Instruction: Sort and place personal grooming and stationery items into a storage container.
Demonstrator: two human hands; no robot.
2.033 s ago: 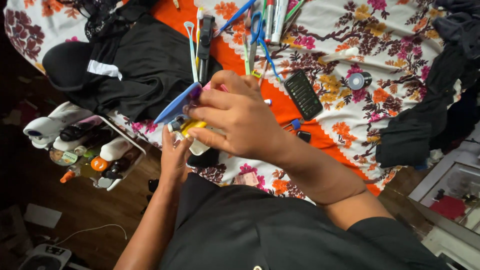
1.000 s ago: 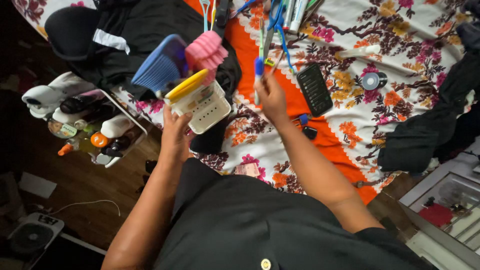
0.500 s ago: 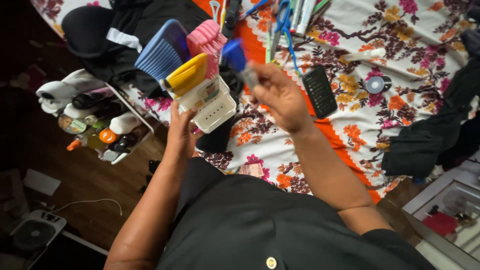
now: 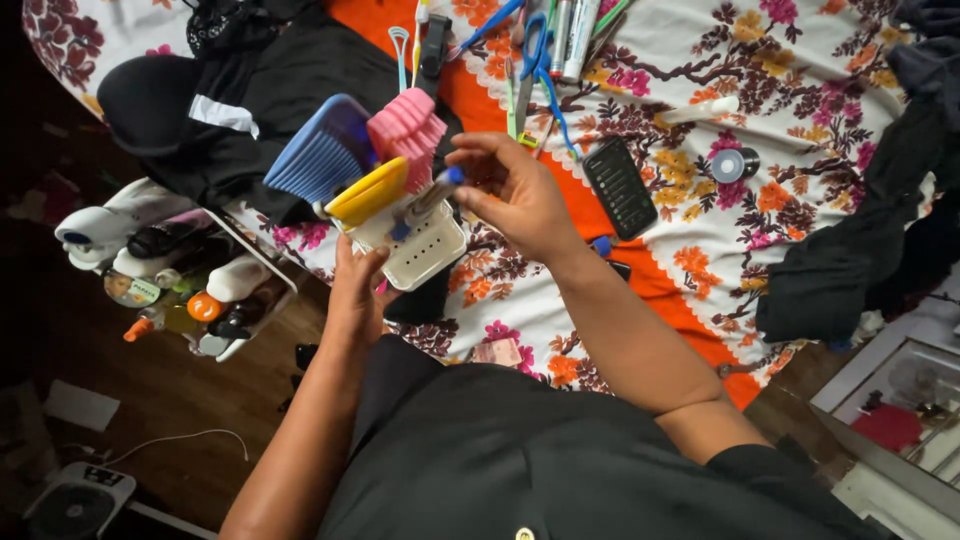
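Above the floral bedspread [image 4: 800, 60] I see my left hand [image 4: 355, 295] gripping the white organizer basket [image 4: 425, 245] from below, while my right hand [image 4: 510, 190] pinches a blue-capped pen [image 4: 432, 195] slanting into it.

dark phone screen [image 4: 618, 188] on floral bedsheet [image 4: 800, 60].

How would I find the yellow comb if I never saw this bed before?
Start at the flowered bedspread, then find the white holed basket that the left hand holds up at its near edge. Three combs stick out of it; the yellow comb is the lowest, curved, below the blue comb and pink comb.
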